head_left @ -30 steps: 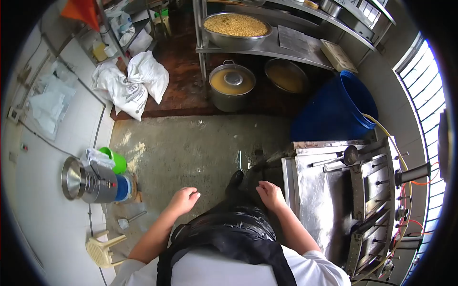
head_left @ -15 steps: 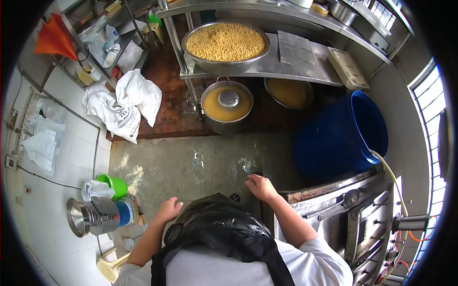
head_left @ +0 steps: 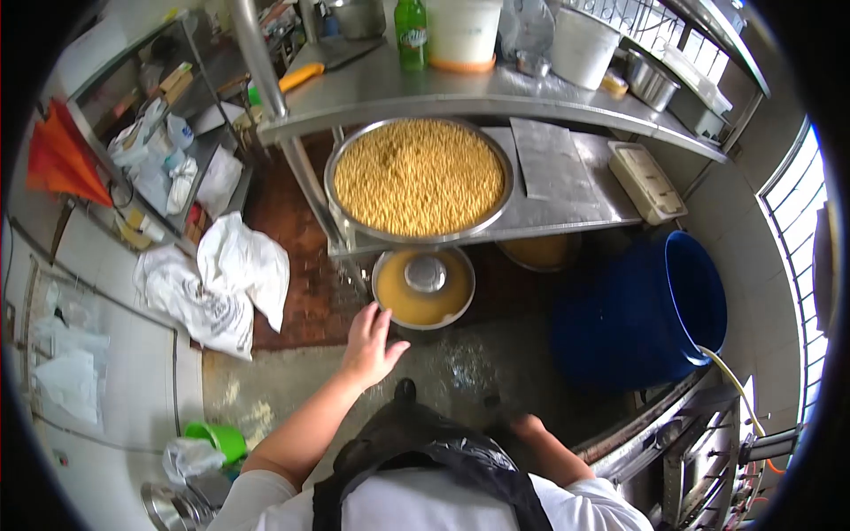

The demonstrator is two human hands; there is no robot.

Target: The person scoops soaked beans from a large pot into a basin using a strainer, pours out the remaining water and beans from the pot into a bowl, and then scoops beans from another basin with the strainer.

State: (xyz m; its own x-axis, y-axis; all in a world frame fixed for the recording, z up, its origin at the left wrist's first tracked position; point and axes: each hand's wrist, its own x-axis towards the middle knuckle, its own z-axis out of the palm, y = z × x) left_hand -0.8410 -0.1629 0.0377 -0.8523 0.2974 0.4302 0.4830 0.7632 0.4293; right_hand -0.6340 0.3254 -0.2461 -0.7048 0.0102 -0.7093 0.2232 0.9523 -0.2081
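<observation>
My left hand reaches forward with its fingers stretched and apart, holding nothing. Its fingertips come near the left rim of a metal pot of cloudy yellow liquid; whether they touch I cannot tell. A round metal bowl sits in that liquid. Above, on the lower steel shelf, rests a wide metal basin heaped with pale yellow beans or kernels. Low at my right side is my right hand, its fingers blurred and mostly hidden.
A blue barrel stands at the right, a hose over its rim. White sacks lie at the left. The upper shelf carries a green bottle, white buckets and an orange-handled knife. A second pan sits under the shelf.
I have moved forward, so the shelves and basin appear nearer. My left hand has gone from beside my body out toward the pot. The right hand has dropped lower and farther right.
</observation>
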